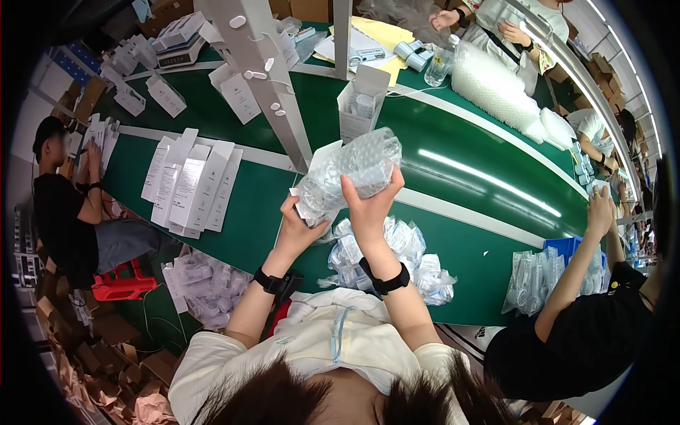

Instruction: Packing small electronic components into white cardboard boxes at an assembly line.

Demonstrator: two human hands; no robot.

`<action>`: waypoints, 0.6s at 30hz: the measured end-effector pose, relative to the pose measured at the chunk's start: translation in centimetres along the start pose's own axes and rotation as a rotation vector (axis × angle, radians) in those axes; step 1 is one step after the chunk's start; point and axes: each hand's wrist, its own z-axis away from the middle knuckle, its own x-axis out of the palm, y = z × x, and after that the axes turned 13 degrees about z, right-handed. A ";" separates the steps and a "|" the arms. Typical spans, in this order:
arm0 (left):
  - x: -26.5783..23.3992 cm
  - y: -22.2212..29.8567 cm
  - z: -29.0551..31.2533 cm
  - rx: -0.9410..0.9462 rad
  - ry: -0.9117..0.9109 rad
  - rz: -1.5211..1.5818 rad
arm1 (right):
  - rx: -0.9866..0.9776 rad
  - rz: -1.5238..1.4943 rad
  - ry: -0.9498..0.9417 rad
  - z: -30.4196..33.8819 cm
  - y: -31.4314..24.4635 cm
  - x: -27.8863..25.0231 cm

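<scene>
A clear bubble-wrap pouch point(354, 170) is gripped in my right hand point(372, 205), with the thumb on its near side and the fingers round its right end. What is inside the wrap is hard to make out. At the pouch's lower left end, white flaps of a small carton point(327, 151) show round the wrap. My left hand point(301, 230) is closed round that lower end and the carton. How deep the pouch sits in the carton is hidden. Below my forearms lies a pile of small clear plastic bags point(407, 244) with white and blue contents.
Several white cartons point(191, 188) stand to the left on the green table point(467, 255). An open carton point(361, 106) stands beyond my hands, near a grey post point(265, 78). More bagged parts point(205, 283) lie at lower left. A bubble-wrap roll point(489, 85) rests far right. Co-workers sit on both sides.
</scene>
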 end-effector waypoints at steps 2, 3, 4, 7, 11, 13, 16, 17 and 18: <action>0.1 -0.2 0.5 0.005 -0.012 -0.003 | -0.007 0.076 -0.057 -0.8 -0.3 -0.2; 0.4 -0.4 0.7 0.002 -0.034 -0.002 | -0.012 0.114 -0.085 -1.3 -0.4 -0.4; 0.5 -0.2 0.5 0.002 -0.055 -0.001 | -0.025 0.107 -0.082 -1.9 -0.5 -0.5; 1.0 1.7 -0.4 -0.013 0.016 0.064 | 0.512 -0.531 0.041 -3.9 -0.7 -0.8; 1.0 3.1 -0.7 0.033 -0.013 0.067 | 0.624 -0.756 0.051 -3.8 -0.5 -1.4; 1.4 3.4 -0.4 0.061 -0.045 0.056 | 0.461 -0.507 0.087 -3.0 -0.7 -1.3; 1.4 3.3 -0.2 -0.067 -0.008 0.115 | 0.155 -0.015 0.167 -2.2 -1.4 -1.0; 1.4 3.2 -0.2 -0.066 -0.012 0.117 | 0.091 0.010 0.148 -2.1 -1.1 -1.1; 1.3 3.0 -0.5 -0.007 -0.028 0.092 | 0.029 0.037 0.128 -2.0 -0.7 -1.2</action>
